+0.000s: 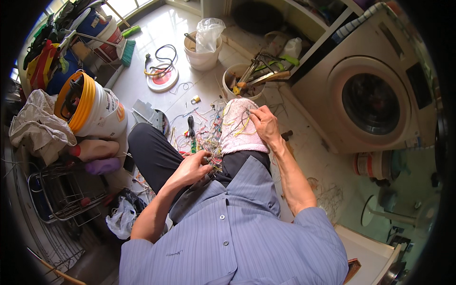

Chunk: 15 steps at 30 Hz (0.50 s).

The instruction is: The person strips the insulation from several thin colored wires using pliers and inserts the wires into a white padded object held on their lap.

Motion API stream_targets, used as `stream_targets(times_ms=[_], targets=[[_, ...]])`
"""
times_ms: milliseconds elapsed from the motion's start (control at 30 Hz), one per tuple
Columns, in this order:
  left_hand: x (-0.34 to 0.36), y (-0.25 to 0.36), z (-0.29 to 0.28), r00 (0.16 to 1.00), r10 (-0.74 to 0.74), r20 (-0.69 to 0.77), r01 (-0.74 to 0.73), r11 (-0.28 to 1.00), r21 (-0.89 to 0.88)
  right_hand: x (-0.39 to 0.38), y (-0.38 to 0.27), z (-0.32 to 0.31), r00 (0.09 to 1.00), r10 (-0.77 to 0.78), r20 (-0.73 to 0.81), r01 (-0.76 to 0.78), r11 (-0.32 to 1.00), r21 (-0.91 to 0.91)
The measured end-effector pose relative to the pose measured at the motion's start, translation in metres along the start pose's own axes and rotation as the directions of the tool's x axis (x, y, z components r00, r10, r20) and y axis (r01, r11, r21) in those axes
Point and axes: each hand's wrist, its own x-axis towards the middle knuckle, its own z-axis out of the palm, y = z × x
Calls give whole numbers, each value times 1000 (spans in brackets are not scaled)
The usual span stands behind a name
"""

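A pink towel lies over my right thigh and knee, with a few thin dark and yellow wires on it. My right hand is at the towel's right side, thumb and fingers pinched on a wire. My left hand is low between my legs, fingers curled at the edge of a tangled heap of coloured wires. What its fingertips hold, if anything, is hidden. In the heap are a green circuit board and a black bundled cable.
Ahead stand a white bucket with a plastic bag, a tool bucket and a round lid with a coiled cable. A padlock lies nearby. At left is a yellow-rimmed bucket; at right, a washing machine.
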Motion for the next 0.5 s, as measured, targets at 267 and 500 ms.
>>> stream_targets(times_ms=[267,500], targets=[[26,5,-11,997,-64,-49,51,972,-229,5,19,-6,917,382,118,-392,798,459],[3,36,-27,945,79,-316,-134,978,-157,15,-41,-13,887,372,272,-461,723,515]])
